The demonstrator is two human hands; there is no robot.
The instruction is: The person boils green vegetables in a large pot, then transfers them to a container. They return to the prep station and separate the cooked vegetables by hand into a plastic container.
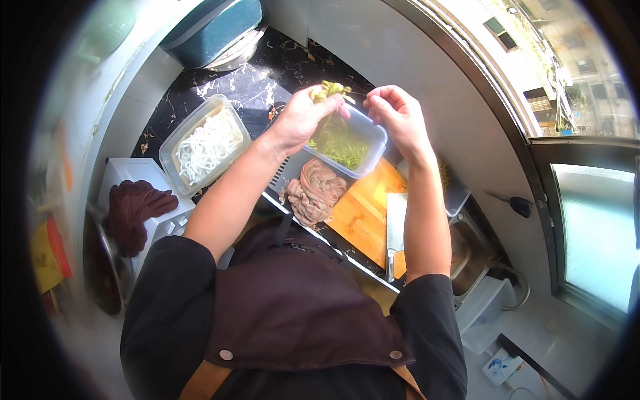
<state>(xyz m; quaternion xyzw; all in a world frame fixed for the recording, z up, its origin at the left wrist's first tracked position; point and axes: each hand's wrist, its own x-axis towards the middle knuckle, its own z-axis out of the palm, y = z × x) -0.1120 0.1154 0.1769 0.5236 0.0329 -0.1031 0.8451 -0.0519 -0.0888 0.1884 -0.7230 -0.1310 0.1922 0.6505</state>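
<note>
My left hand [312, 112] is closed around a bunch of green vegetable stems [332, 91] above a clear plastic container [374, 136]. More cut green vegetable pieces [347, 150] lie inside that container. To the right of the bunch is my right hand [395, 112], thumb and fingertips pinched together near the container's far right rim; whether a small piece is between them cannot be told. Below, a crumpled checked cloth [316, 192] sits beside a wooden cutting board [357, 212], on which a cleaver [396, 220] lies under my right forearm.
A plastic container of white noodles [205, 147] stands on the left. Dark red cloth [137, 205] drapes over a white appliance [132, 167]. A large round lidded vessel [220, 37] stands at the back left, a metal sink [467, 255] at the right, and a window above it.
</note>
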